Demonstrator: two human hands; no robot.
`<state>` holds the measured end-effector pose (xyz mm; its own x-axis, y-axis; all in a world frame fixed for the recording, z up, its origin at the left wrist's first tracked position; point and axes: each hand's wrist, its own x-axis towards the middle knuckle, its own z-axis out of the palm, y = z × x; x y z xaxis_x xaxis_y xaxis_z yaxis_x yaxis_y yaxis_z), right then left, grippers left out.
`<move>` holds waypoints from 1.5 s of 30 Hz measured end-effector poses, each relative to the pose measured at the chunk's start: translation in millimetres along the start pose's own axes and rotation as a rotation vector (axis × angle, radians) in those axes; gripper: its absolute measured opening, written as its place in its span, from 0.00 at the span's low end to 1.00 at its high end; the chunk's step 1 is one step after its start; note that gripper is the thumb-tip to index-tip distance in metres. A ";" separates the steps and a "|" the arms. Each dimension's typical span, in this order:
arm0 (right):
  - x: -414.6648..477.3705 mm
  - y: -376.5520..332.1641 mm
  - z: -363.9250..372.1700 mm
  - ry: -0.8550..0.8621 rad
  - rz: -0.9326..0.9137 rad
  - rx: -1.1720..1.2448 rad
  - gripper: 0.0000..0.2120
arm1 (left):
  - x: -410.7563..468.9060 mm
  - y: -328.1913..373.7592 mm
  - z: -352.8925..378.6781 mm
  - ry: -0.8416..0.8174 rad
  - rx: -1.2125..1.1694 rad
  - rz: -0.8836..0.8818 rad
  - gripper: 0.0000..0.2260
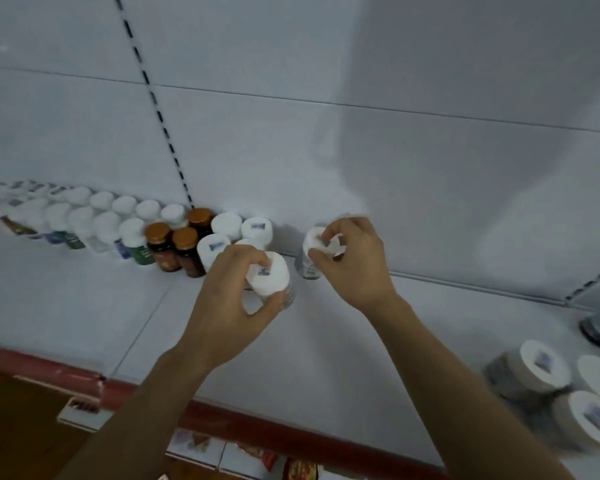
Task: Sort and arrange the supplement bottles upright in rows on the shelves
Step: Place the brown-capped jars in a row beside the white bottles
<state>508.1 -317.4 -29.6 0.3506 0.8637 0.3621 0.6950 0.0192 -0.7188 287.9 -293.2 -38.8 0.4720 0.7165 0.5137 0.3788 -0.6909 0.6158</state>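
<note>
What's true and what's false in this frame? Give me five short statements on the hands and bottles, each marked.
1. The left hand grips a white-capped bottle by its top. True.
2. The right hand is idle and holds nothing. False: its fingers hold a second white-capped bottle at the cap.
3. Three amber-capped bottles stand among the rows on the shelf. True.
4. The amber-capped bottles lie on their sides. False: they stand upright.
5. The shelf's front edge is blue. False: it is red.
</note>
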 end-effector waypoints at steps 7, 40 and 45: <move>23.2 -13.5 69.2 0.034 0.080 0.018 0.13 | -11.8 -40.2 -19.1 -0.013 0.027 0.057 0.17; -71.5 3.8 -76.9 0.225 0.042 -0.256 0.09 | 49.0 -16.6 8.6 -0.161 0.346 0.243 0.15; -91.8 23.1 -158.9 0.012 0.095 -0.529 0.09 | 39.8 47.9 65.0 -0.308 0.281 0.305 0.13</move>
<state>591.7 -476.3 14.9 0.4322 0.8434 0.3193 0.8802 -0.3176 -0.3527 376.6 -304.0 -27.7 0.7907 0.4466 0.4188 0.3670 -0.8933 0.2596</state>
